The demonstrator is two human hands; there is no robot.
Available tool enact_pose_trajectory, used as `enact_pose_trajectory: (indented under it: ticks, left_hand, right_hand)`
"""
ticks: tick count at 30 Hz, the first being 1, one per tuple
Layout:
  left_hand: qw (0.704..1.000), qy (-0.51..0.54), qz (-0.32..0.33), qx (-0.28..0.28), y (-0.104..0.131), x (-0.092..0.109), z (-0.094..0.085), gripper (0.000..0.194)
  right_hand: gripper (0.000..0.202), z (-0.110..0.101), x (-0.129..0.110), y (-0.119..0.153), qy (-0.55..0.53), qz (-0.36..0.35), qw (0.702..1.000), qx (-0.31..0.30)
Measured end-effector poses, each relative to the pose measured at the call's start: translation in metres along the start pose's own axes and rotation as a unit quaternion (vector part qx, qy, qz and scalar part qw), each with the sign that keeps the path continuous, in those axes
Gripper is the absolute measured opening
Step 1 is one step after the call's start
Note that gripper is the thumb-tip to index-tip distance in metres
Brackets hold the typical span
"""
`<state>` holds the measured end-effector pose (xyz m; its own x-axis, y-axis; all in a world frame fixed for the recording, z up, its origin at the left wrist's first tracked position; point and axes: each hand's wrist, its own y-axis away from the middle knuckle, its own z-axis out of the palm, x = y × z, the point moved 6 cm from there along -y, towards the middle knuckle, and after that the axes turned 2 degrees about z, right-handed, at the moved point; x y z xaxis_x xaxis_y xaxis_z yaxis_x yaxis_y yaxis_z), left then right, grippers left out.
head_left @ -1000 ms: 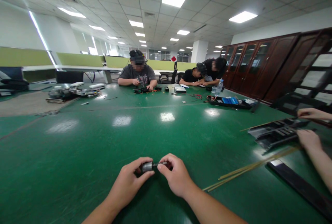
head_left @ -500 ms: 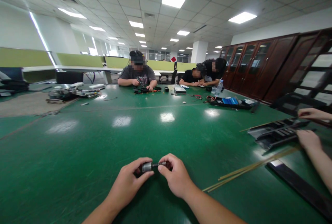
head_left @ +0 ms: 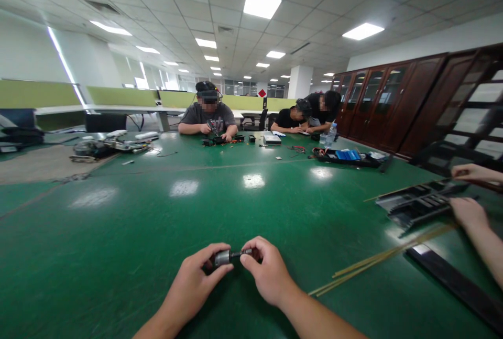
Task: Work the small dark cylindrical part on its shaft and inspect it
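Near the front of the green table, my left hand [head_left: 198, 279] is closed around a silver metal cylinder [head_left: 222, 258] that looks like a small motor. A thin dark shaft [head_left: 236, 254] runs from its right end toward my right hand [head_left: 269, 271]. Thumb and fingers of my right hand pinch the metal tip [head_left: 246, 251] of that shaft. The cylinder lies level between both hands, just above the table. Its left end is hidden behind my left fingers.
On the right, a co-worker's hands [head_left: 469, 213] touch a black frame [head_left: 416, 205]. Thin yellowish rods [head_left: 373, 260] and a long black bar [head_left: 451, 286] lie closer. Farther back are a black tray [head_left: 346, 158], a bottle [head_left: 332, 134], and several people across the table [head_left: 129, 213].
The view has tilted slightly, so the background sits a little lower. Both hands keep the same hold on the motor-like cylinder and its shaft, with hardly any shift.
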<state>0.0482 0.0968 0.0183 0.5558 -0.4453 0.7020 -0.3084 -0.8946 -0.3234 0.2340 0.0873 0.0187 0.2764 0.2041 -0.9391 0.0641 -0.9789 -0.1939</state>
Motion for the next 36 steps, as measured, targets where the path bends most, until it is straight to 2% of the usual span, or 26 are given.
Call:
enact_pose_trajectory:
  ticks: [18,36]
  left_hand:
    - [1.0,0.005,-0.019,-0.009,0.001,-0.005,0.001,0.032]
    - [1.0,0.011,-0.021,0.006,-0.001,-0.01,0.0,0.033]
  right_hand:
    - [0.008,-0.001,0.0,0.0,-0.014,-0.008,1.0,0.0]
    - [0.008,-0.001,0.005,-0.002,-0.032,-0.006,0.999,0.012]
